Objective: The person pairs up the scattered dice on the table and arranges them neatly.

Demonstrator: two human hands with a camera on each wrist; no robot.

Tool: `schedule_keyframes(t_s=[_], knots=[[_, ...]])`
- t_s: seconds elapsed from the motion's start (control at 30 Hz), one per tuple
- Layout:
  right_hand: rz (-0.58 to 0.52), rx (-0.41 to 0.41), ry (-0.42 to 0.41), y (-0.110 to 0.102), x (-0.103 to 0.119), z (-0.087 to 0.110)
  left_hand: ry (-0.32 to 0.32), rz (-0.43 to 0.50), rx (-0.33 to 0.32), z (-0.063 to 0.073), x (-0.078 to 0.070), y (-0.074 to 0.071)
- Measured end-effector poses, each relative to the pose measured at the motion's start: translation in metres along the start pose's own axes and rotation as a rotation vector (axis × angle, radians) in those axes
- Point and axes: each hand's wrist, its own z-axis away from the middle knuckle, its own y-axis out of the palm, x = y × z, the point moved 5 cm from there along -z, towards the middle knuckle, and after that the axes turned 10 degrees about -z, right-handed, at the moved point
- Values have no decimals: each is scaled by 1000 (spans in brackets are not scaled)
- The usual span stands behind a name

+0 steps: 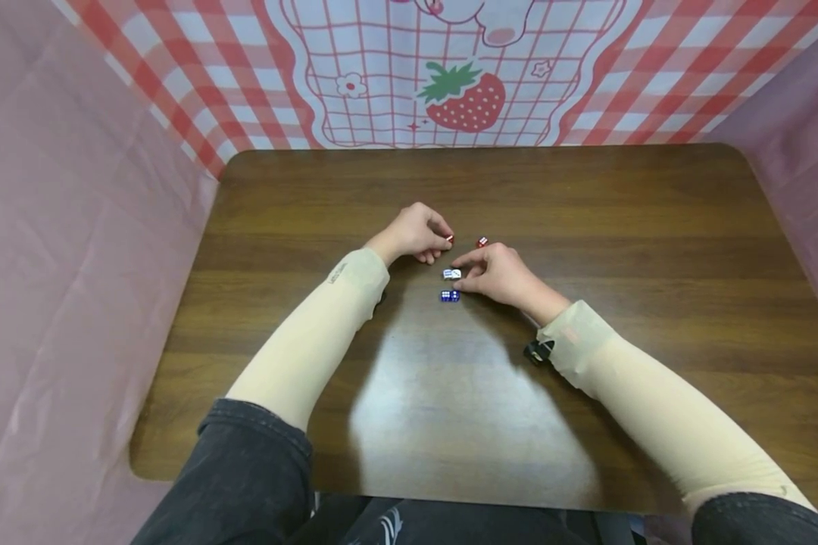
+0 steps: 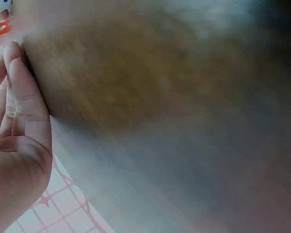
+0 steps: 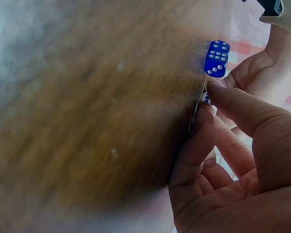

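In the head view my left hand (image 1: 417, 231) pinches a red die (image 1: 450, 239) between thumb and fingertips, a little over the table's middle. Another red die (image 1: 482, 241) lies just to the right of it. Nearer to me, my right hand (image 1: 501, 274) has thumb and index finger on either side of the right one of two white dice (image 1: 452, 274) set side by side. Just in front of the thumb sits a pair of blue dice (image 1: 450, 296). The right wrist view shows the blue dice (image 3: 217, 59) close up, with the white die (image 3: 207, 99) mostly hidden behind the fingertips.
The dice lie around the middle of a brown wooden table (image 1: 300, 227). A red and white checked cloth (image 1: 395, 76) with a strawberry print hangs along its far edge. Pink cloth (image 1: 75, 265) hangs at the sides. Both forearms reach in from the near edge.
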Motion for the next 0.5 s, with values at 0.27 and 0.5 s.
schedule_keyframes(t_s=[0.27,0.5], knots=[[-6,-10,-8,0,-1,-1,13,-37,-26,6,0,3],[-7,-6,5,0,-3,-2,7,-60,-57,12,0,5]])
